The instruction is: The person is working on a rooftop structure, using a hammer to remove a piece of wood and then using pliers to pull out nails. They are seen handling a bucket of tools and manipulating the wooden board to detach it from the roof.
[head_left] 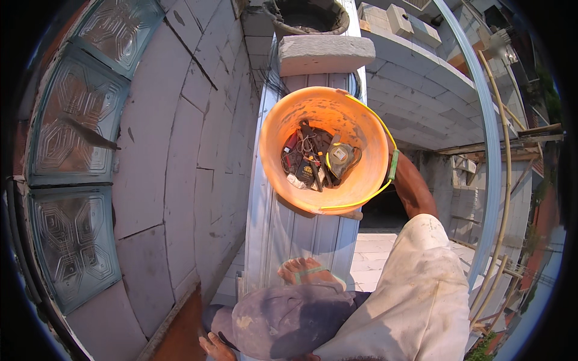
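An orange bucket [277,150] with a yellow handle and green grip [393,165] is over the metal plank in front of me. Inside lie a tape measure [341,156], a tangle of thin cord [307,144] and several dark tools or packets I cannot make out. My right arm reaches to the bucket's right side, where my right hand [390,144] passes behind the rim; its fingers are hidden. Low at the left, my left hand [218,348] is partly in view beside my dark-clothed leg, fingers apart, with nothing seen in it.
A pale block [325,53] lies across the metal plank [295,231] beyond the bucket, before a dark mortar tub [307,18]. A block wall with glass blocks [75,240] rises at left. Right are a metal post [490,132], bamboo poles [506,180] and a drop beside the plank.
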{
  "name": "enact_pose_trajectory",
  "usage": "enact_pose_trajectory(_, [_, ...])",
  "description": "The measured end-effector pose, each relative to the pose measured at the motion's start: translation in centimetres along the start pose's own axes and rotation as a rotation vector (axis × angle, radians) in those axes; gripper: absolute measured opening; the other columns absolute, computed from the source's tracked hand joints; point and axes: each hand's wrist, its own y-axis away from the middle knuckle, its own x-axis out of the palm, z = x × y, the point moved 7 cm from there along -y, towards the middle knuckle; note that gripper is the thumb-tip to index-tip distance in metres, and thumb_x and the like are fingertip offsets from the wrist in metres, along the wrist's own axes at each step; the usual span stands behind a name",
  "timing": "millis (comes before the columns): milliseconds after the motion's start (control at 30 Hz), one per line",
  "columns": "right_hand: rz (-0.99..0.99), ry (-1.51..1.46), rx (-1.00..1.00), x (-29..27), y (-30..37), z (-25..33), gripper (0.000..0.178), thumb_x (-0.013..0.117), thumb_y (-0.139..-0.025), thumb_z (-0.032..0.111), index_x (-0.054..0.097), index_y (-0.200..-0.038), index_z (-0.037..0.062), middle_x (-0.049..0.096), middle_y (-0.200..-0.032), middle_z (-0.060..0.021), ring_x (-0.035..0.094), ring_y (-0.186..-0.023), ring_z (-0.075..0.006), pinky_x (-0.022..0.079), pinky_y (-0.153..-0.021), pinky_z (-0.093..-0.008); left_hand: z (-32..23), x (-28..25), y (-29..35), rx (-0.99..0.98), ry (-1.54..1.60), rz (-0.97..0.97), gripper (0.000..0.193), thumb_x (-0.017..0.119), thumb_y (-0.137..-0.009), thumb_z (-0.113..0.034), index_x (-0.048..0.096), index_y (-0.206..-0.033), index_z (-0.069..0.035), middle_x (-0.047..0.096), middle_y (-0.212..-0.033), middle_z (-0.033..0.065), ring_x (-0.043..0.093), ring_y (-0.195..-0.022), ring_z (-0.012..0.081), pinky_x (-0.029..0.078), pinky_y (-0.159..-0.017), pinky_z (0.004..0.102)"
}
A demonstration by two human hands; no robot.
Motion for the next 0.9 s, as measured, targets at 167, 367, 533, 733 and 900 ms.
enact_pose_trajectory(167, [-0.132,0.038,-0.162,0.8,-1.9,1.6,0.036,0.065,-0.098,0.034,0.063,-0.113,0.0015,0.065,-0.108,-0.0167,0.063,-0.105,-0.0329,0.052,-0.093,-0.045,-10.7,0.8,-1.8,0.302,-0.237,-0.101,0.049,0.07,-0.1,-0.022,0.057,-0.137,0.007,0.06,-0.135,0.0277,0.057,-0.125,0.0437,0.044,-0.11,0.0506])
enact_pose_trajectory(367, [-0.189,-0.119,0.149,1.7,-6.9,-0.9,0.056,0.067,-0.093,0.044,0.063,-0.126,-0.0017,0.059,-0.132,-0.0256,0.055,-0.128,-0.0407,0.044,-0.109,-0.0491,-12.6,3.6,-5.2,0.337,-0.152,-0.016,0.046,0.068,-0.101,-0.025,0.059,-0.135,0.005,0.06,-0.135,0.0267,0.057,-0.126,0.0425,0.044,-0.11,0.0503])
enact_pose_trajectory(533, [-0.065,0.007,0.273,4.0,-9.9,-3.2,0.071,0.068,-0.092,0.056,0.06,-0.141,0.0054,0.053,-0.147,-0.0249,0.043,-0.142,-0.0415,0.038,-0.114,-0.0563,-15.0,5.4,-6.9,0.395,-0.15,0.017,0.044,0.066,-0.102,-0.027,0.06,-0.134,0.004,0.06,-0.136,0.0258,0.057,-0.127,0.0414,0.044,-0.109,0.0501])
enact_pose_trajectory(733, [-0.151,-0.226,0.262,5.8,-13.0,-5.2,0.049,0.073,-0.091,0.041,0.07,-0.129,0.0105,0.063,-0.137,-0.0164,0.055,-0.131,-0.0382,0.047,-0.105,-0.0562,-17.0,6.8,-8.1,0.472,-0.162,0.048,0.042,0.063,-0.103,-0.029,0.061,-0.132,0.003,0.06,-0.136,0.0247,0.057,-0.128,0.0402,0.044,-0.109,0.0498])
enact_pose_trajectory(900, [-0.119,-0.447,0.248,4.8,-13.4,-4.2,0.033,0.066,-0.091,0.021,0.072,-0.119,0.0052,0.076,-0.103,-0.0109,0.073,-0.092,-0.03,0.058,-0.084,-0.0466,-19.1,8.1,-9.0,0.602,-0.132,0.062,0.041,0.062,-0.104,-0.031,0.063,-0.13,0.001,0.06,-0.137,0.0239,0.057,-0.129,0.0391,0.044,-0.109,0.0496])
